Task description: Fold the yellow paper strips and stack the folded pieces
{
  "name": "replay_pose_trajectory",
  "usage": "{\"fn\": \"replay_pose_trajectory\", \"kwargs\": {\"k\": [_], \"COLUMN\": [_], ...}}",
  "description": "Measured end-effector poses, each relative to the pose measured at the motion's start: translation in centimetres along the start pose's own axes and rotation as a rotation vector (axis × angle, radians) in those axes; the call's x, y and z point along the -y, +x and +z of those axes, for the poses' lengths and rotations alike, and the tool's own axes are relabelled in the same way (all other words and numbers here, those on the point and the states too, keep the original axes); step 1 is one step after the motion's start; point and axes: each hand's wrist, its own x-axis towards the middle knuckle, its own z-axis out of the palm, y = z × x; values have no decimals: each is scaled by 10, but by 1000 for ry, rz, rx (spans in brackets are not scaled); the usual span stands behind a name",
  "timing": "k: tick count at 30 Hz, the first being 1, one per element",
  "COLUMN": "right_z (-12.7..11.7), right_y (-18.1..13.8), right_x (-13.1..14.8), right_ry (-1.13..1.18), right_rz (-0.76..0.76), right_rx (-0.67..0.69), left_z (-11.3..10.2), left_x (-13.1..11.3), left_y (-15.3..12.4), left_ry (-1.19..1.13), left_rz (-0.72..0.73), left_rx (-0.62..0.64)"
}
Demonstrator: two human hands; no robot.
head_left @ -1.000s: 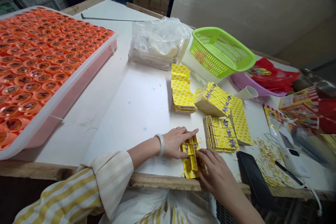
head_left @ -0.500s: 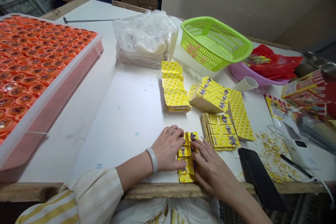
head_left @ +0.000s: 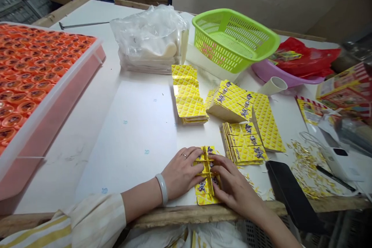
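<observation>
A small flat yellow printed carton (head_left: 205,180) lies near the front edge of the white table (head_left: 130,124). My left hand (head_left: 181,170) presses on its left side with fingers stretched flat, a ring on one finger and a pale bangle on the wrist. My right hand (head_left: 232,186) presses on its right side, fingers laid over the flaps. More flat yellow cartons lie beyond: one stack (head_left: 245,143) just right of my hands, another stack (head_left: 187,95) farther back, and a fanned pile (head_left: 232,102).
A big tray of orange-lidded cups (head_left: 35,73) fills the left. At the back stand a clear plastic bag (head_left: 151,38), a green basket (head_left: 232,38) and a purple dish with red wrapping (head_left: 290,69). A black object (head_left: 287,193), yellow scraps and printed packs lie right.
Both hands shifted over the small carton, the left fingers sliding from its top onto its left side. The camera view tilted, moving everything slightly left and up.
</observation>
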Motion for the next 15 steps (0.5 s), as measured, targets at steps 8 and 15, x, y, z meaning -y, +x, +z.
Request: {"fn": "replay_pose_trajectory", "kwargs": {"k": [8,15], "right_z": [5,7], "right_y": [-4,-18], "right_x": [-1,0], "right_ry": [27,69], "right_rz": [-45,-11], "right_rx": [-25,-92], "left_z": [5,9], "left_x": [-3,-6], "left_y": [-9,-14], "left_ry": [-10,36], "left_rz": [21,105], "left_rx": [-107,-110]}}
